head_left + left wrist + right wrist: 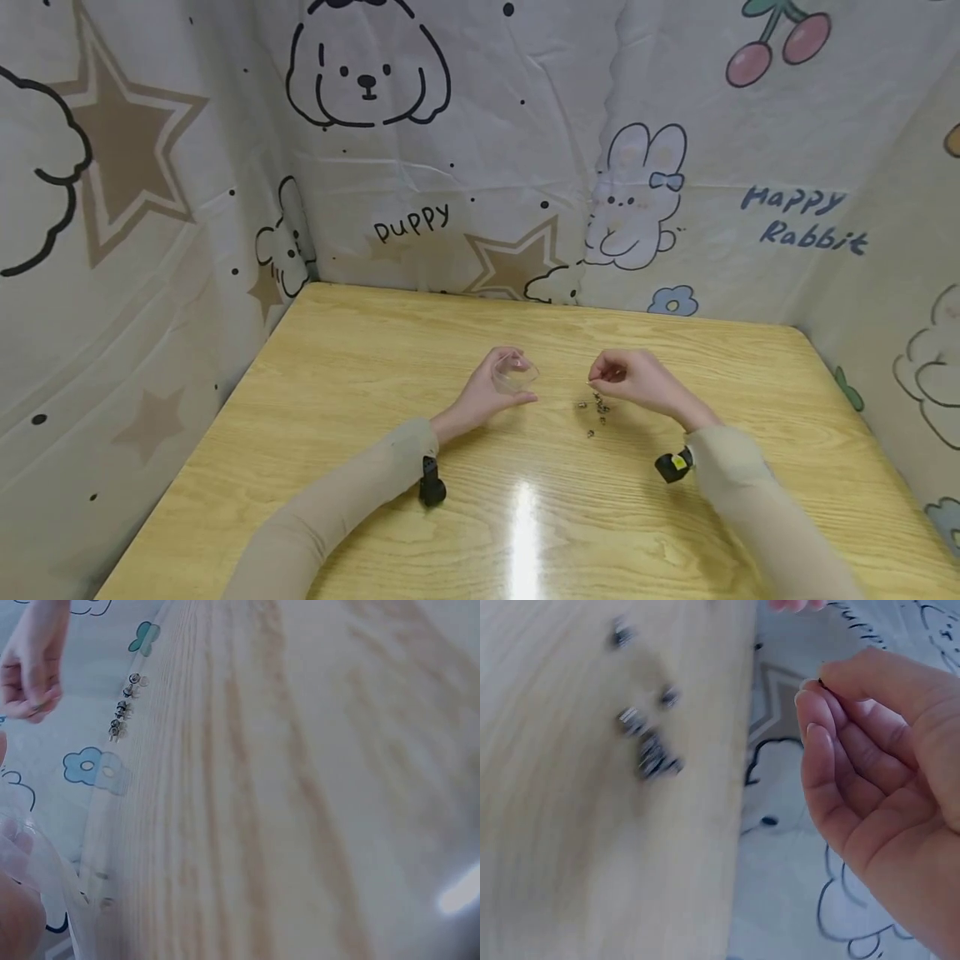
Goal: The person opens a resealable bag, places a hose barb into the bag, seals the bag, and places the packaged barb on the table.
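Note:
My left hand [482, 398] holds a small clear cup [517, 379] above the wooden table, thumb and fingers curved round its side. In the left wrist view only part of the cup's transparent wall [56, 874] shows at the lower left. To the right of the cup, my right hand [637, 380] pinches something tiny between thumb and forefinger; a dark speck of the small metal piece [822, 683] shows at the fingertips, mostly hidden. Several shiny small metal pieces [603, 408] lie loosely grouped on the table, just below the right hand and blurred in the right wrist view.
The light wooden table [360, 350] reaches to a printed cloth backdrop [480, 167] at the back and both sides. A bright reflection lies on the tabletop near the front. Each wrist wears a black camera [431, 483].

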`<state>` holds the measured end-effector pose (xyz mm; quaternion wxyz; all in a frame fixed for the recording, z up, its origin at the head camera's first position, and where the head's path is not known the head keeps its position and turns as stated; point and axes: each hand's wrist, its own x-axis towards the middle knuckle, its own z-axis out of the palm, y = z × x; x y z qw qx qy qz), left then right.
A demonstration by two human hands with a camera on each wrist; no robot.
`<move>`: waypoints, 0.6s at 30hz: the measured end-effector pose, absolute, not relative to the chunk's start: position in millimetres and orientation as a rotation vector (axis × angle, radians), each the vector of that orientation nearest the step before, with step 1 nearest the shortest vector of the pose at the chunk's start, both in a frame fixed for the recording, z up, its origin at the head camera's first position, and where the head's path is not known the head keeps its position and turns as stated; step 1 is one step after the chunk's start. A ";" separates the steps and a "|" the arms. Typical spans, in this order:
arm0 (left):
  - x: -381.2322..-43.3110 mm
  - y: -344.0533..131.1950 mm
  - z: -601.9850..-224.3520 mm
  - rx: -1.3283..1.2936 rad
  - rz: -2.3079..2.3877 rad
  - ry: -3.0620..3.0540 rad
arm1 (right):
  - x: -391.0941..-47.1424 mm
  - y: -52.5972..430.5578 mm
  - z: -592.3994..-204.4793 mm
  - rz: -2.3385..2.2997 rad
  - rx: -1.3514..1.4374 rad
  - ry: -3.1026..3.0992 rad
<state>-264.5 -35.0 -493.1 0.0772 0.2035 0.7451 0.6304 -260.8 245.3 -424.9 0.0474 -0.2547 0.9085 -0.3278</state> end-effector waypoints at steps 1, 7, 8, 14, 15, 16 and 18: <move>-264.4 -34.6 -492.6 0.609 1.888 2.233 | -262.0 241.3 -422.3 -1.014 -0.781 2.772; -265.0 -33.6 -492.5 0.615 1.889 2.259 | -269.2 213.7 -407.6 -1.081 -0.868 2.747; -265.0 -33.6 -492.2 0.612 1.892 2.261 | -270.4 209.1 -405.3 -1.089 -0.888 2.738; -263.9 -34.3 -490.0 0.610 1.893 2.251 | -274.8 183.9 -394.0 -1.108 -0.991 2.695; -263.9 -34.4 -490.0 0.611 1.891 2.247 | -275.2 180.3 -393.0 -1.107 -1.014 2.687; -263.9 -34.4 -490.1 0.610 1.891 2.240 | -275.8 176.8 -392.5 -1.105 -1.033 2.682; -263.5 -34.5 -490.1 0.593 1.891 2.227 | -276.7 170.1 -392.2 -1.102 -1.067 2.661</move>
